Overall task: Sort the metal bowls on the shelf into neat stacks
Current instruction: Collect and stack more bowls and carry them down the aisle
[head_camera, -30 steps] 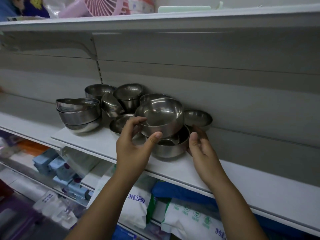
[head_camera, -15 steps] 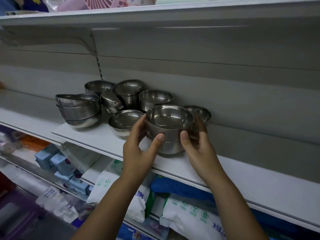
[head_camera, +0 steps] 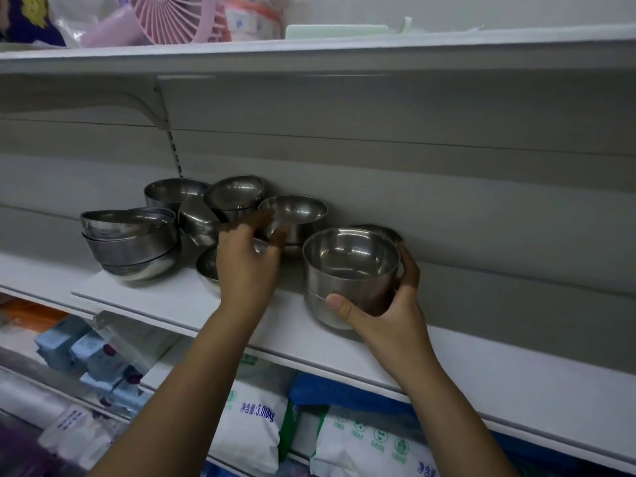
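Observation:
Several steel bowls stand on the white shelf (head_camera: 179, 304). My right hand (head_camera: 389, 304) grips a two-bowl stack (head_camera: 347, 270) near the front, thumb on its front and fingers round its right side. My left hand (head_camera: 246, 263) hovers with spread fingers over a single bowl (head_camera: 205, 266), close to a deeper bowl (head_camera: 296, 211) behind it; I cannot tell whether it touches either. A leaning stack of wide bowls (head_camera: 130, 242) sits at the left. More bowls (head_camera: 234, 194) are jumbled at the back, one tilted (head_camera: 198, 222). Another bowl (head_camera: 385, 230) peeks out behind the gripped stack.
The grey back panel (head_camera: 447, 201) rises right behind the bowls. An upper shelf (head_camera: 309, 49) carries a pink fan (head_camera: 179, 18) and packets. Below the bowl shelf lie white bags (head_camera: 254, 425) and blue packs (head_camera: 86, 352). The shelf runs on to the right of the stack.
My left hand has let go of the two-bowl stack and moved left and back toward the other bowls. My right hand now grips the stack alone, thumb across its front.

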